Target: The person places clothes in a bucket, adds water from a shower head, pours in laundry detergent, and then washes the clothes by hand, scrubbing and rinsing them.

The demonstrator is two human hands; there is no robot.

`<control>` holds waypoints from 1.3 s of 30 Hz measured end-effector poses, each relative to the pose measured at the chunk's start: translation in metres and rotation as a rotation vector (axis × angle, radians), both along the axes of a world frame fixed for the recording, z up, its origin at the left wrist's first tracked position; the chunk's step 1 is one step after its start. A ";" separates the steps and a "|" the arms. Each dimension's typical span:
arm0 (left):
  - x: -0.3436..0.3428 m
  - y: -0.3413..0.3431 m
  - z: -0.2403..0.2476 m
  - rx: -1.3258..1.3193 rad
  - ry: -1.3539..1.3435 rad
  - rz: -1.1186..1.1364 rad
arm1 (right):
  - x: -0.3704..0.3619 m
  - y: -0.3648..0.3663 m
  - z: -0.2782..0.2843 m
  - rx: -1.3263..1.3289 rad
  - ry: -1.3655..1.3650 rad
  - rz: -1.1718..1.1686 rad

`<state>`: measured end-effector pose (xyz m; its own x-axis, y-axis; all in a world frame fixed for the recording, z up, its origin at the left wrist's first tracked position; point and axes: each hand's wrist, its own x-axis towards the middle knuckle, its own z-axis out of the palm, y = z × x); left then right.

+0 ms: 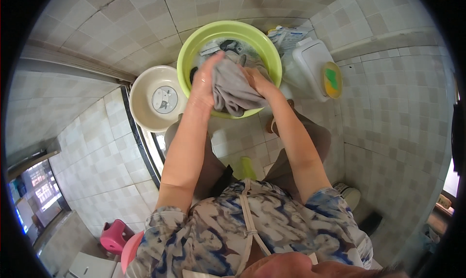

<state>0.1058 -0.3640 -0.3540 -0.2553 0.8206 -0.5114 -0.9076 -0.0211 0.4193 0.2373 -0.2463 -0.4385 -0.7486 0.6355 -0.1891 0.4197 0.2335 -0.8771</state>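
A wet grey cloth is bunched between my two hands over a lime-green basin, its lower folds hanging near the basin's front rim. My left hand grips the cloth from the left side, its fingers slightly blurred. On the other side my right hand is closed on the cloth, with some fingers hidden behind the folds. Dark and light laundry lies in soapy water in the basin.
A cream basin with a cow picture stands left of the green one. To the right, a white lidded bin has a small yellow dish at its side. A pink stool is at the lower left. Tiled walls rise close by.
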 end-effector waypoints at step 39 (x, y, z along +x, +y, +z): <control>-0.002 0.005 -0.044 -0.103 0.009 0.050 | -0.030 -0.064 0.023 -0.452 0.392 -0.318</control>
<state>0.1038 -0.3590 -0.3981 -0.2996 0.7499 -0.5898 -0.9027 -0.0228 0.4296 0.2075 -0.3103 -0.4158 -0.6059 0.7585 -0.2401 0.0381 -0.2738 -0.9610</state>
